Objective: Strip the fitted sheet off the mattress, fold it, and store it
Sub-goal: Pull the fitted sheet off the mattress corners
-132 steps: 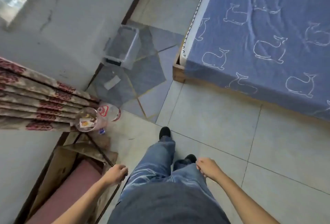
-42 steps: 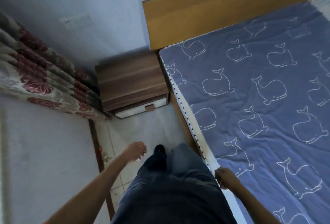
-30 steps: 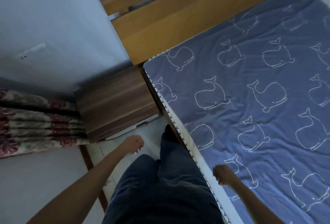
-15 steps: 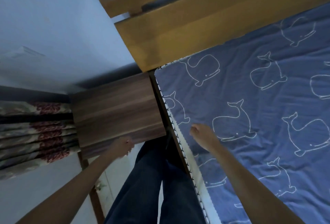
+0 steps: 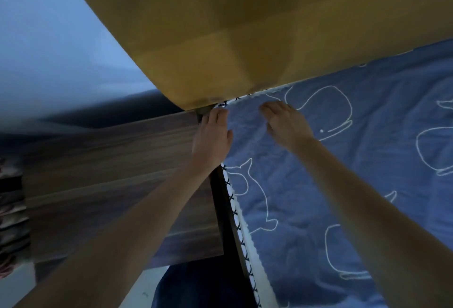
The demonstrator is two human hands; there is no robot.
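Both my hands are at the head corner of the bed. My left hand (image 5: 212, 136) reaches to the corner of the mattress (image 5: 247, 241), fingers extended over the edge where the blue sheet (image 5: 318, 185) meets the wooden headboard (image 5: 220, 38); fingertips touch the sheet edge, but I cannot tell if the grip has closed on any fabric. My right hand (image 5: 285, 125) lies on top of the sheet just beside the left, palm down, fingers spread and pointing at the headboard, grip released, pressing flat and not pinching cloth. The sheet is on the mattress, stretched over it, lightly wrinkled, white whale outlines printed on it. A white mattress side with dark cross-stitching shows along the left edge below my left wrist. A dark wood nightstand (image 5: 110, 172) stands just beside the bed under my left forearm. Patterned curtain (image 5: 11, 209) at far left, blurred.
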